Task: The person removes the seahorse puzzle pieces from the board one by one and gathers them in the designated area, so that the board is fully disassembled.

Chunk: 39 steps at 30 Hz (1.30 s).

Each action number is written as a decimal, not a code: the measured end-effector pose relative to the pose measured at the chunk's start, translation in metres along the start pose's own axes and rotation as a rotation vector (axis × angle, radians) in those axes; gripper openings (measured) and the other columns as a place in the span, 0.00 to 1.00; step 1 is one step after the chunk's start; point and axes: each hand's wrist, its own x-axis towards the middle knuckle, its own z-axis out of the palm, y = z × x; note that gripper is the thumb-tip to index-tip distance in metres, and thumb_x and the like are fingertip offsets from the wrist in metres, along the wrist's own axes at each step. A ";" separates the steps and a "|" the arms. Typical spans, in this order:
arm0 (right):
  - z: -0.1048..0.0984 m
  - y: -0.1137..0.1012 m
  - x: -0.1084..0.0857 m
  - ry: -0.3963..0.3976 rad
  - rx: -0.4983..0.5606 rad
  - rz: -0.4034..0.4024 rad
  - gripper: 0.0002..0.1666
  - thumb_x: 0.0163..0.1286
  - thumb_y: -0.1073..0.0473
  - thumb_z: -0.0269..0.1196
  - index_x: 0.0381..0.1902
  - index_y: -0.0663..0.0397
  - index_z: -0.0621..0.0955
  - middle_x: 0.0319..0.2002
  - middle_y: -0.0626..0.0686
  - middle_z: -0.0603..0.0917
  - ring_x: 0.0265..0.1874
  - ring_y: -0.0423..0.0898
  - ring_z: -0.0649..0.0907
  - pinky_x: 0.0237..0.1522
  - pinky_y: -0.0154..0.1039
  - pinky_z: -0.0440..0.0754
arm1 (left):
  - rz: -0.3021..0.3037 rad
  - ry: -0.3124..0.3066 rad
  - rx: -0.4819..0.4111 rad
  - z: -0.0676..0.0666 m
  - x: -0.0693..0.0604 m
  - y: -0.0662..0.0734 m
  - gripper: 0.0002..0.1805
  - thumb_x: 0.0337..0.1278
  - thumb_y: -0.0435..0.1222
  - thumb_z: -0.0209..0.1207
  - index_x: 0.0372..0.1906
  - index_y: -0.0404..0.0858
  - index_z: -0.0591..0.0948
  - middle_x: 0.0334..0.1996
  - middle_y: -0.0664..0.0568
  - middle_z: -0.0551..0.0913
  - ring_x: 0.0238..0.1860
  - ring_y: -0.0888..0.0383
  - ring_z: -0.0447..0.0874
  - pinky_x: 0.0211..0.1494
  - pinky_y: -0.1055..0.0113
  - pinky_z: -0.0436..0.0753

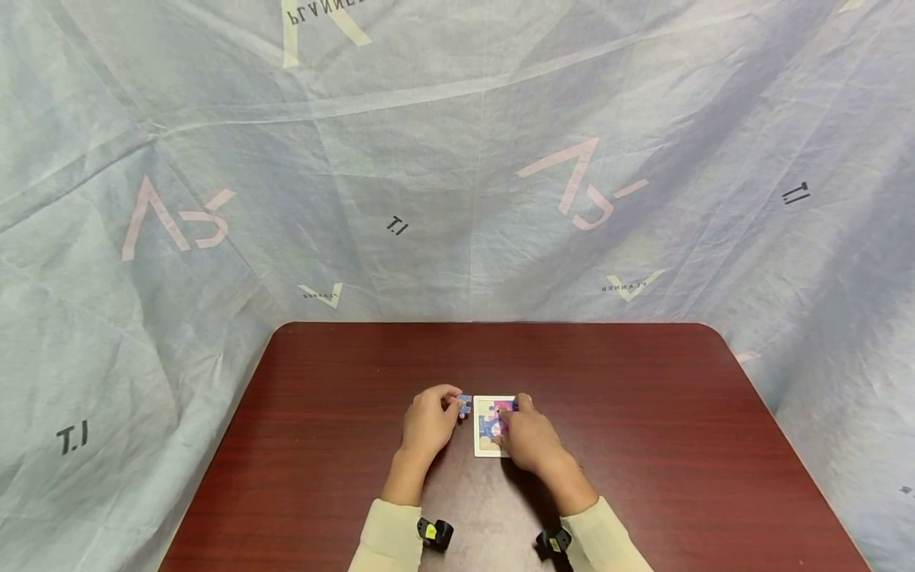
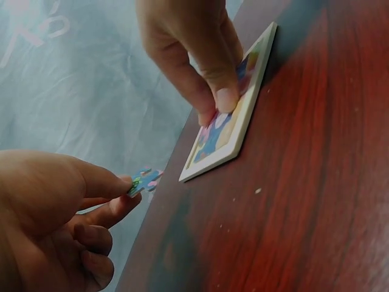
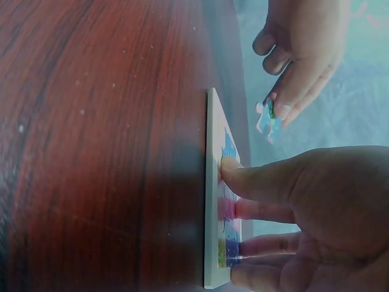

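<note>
My left hand [image 1: 429, 421] pinches a blue jigsaw piece [image 1: 465, 404] between thumb and index finger, just left of a puzzle board and above the table. In the left wrist view this piece [image 2: 144, 181] shows green and pink patches, and the other fingers curl below it. The puzzle board [image 1: 495, 454] has a pale frame and lies flat, with blue, pink and yellow pieces inside. My right hand [image 1: 532, 437] rests on its right part. Thumb and fingertips touch the pieces [image 3: 228, 210] in the right wrist view, spread apart. The hand hides part of the picture.
The dark red wooden table [image 1: 608, 365] reaches out on both sides of the hands. Behind it and at its sides hangs a grey printed cloth [image 1: 443, 183]. Black wrist devices [image 1: 434, 534] sit at the cream sleeves [image 1: 389, 536].
</note>
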 end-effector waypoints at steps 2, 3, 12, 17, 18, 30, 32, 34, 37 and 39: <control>0.000 0.000 0.000 0.007 -0.002 -0.004 0.22 0.60 0.58 0.78 0.51 0.61 0.88 0.53 0.66 0.79 0.34 0.54 0.85 0.42 0.53 0.88 | -0.001 0.008 -0.004 -0.002 0.000 -0.002 0.07 0.63 0.33 0.69 0.45 0.41 0.91 0.32 0.54 0.89 0.30 0.62 0.81 0.35 0.62 0.80; 0.000 0.000 0.000 0.011 -0.003 -0.005 0.22 0.60 0.58 0.78 0.51 0.62 0.88 0.52 0.66 0.79 0.33 0.53 0.84 0.42 0.53 0.88 | -0.004 0.012 -0.004 -0.003 0.000 -0.003 0.07 0.64 0.34 0.69 0.45 0.41 0.91 0.32 0.55 0.89 0.30 0.62 0.81 0.34 0.63 0.80; -0.001 0.000 0.000 0.006 0.011 0.001 0.23 0.60 0.58 0.77 0.52 0.61 0.88 0.53 0.67 0.79 0.34 0.54 0.85 0.43 0.53 0.88 | -0.027 0.034 -0.004 -0.010 0.000 -0.010 0.06 0.64 0.35 0.69 0.44 0.41 0.90 0.34 0.54 0.89 0.33 0.60 0.83 0.36 0.61 0.81; -0.001 0.000 0.000 -0.001 0.017 0.013 0.22 0.60 0.58 0.77 0.51 0.61 0.88 0.53 0.66 0.78 0.32 0.53 0.84 0.42 0.54 0.88 | -0.028 0.052 -0.008 -0.014 -0.001 -0.013 0.06 0.64 0.34 0.69 0.44 0.40 0.90 0.33 0.53 0.90 0.34 0.58 0.85 0.37 0.59 0.82; -0.002 0.000 0.000 -0.003 0.020 0.015 0.22 0.61 0.58 0.77 0.51 0.60 0.88 0.52 0.66 0.78 0.31 0.53 0.83 0.41 0.53 0.87 | -0.028 0.052 -0.006 -0.015 0.000 -0.014 0.06 0.64 0.34 0.69 0.44 0.39 0.90 0.33 0.53 0.90 0.33 0.59 0.85 0.36 0.60 0.82; -0.003 -0.001 -0.001 -0.008 0.029 0.013 0.19 0.61 0.57 0.77 0.48 0.60 0.87 0.49 0.64 0.77 0.28 0.50 0.80 0.38 0.52 0.86 | -0.017 0.011 0.192 -0.015 -0.002 -0.018 0.06 0.60 0.35 0.72 0.41 0.42 0.93 0.38 0.51 0.87 0.37 0.51 0.89 0.40 0.51 0.86; -0.002 -0.001 0.000 -0.005 0.027 0.012 0.19 0.61 0.57 0.77 0.48 0.60 0.88 0.49 0.64 0.78 0.28 0.50 0.80 0.38 0.52 0.86 | -0.010 0.006 0.233 -0.013 -0.004 -0.019 0.06 0.58 0.35 0.74 0.41 0.42 0.94 0.39 0.49 0.86 0.39 0.48 0.90 0.42 0.48 0.87; -0.001 -0.001 0.000 -0.003 0.023 0.010 0.18 0.61 0.58 0.77 0.47 0.60 0.87 0.50 0.64 0.78 0.28 0.50 0.81 0.38 0.53 0.87 | -0.003 0.007 0.260 -0.012 -0.004 -0.020 0.06 0.57 0.34 0.74 0.40 0.42 0.94 0.39 0.48 0.86 0.40 0.47 0.90 0.42 0.48 0.88; 0.000 -0.001 0.000 -0.004 0.022 0.015 0.18 0.61 0.57 0.77 0.47 0.60 0.87 0.51 0.65 0.78 0.28 0.51 0.82 0.38 0.53 0.87 | -0.005 0.006 0.292 -0.011 -0.005 -0.023 0.06 0.55 0.35 0.75 0.39 0.42 0.94 0.40 0.47 0.87 0.41 0.45 0.91 0.41 0.47 0.88; 0.000 -0.001 0.000 -0.005 0.023 0.018 0.19 0.61 0.57 0.77 0.47 0.60 0.88 0.52 0.65 0.78 0.29 0.51 0.82 0.39 0.53 0.87 | -0.013 0.001 0.305 -0.013 -0.005 -0.024 0.06 0.56 0.35 0.75 0.40 0.42 0.94 0.41 0.47 0.87 0.41 0.45 0.92 0.40 0.47 0.88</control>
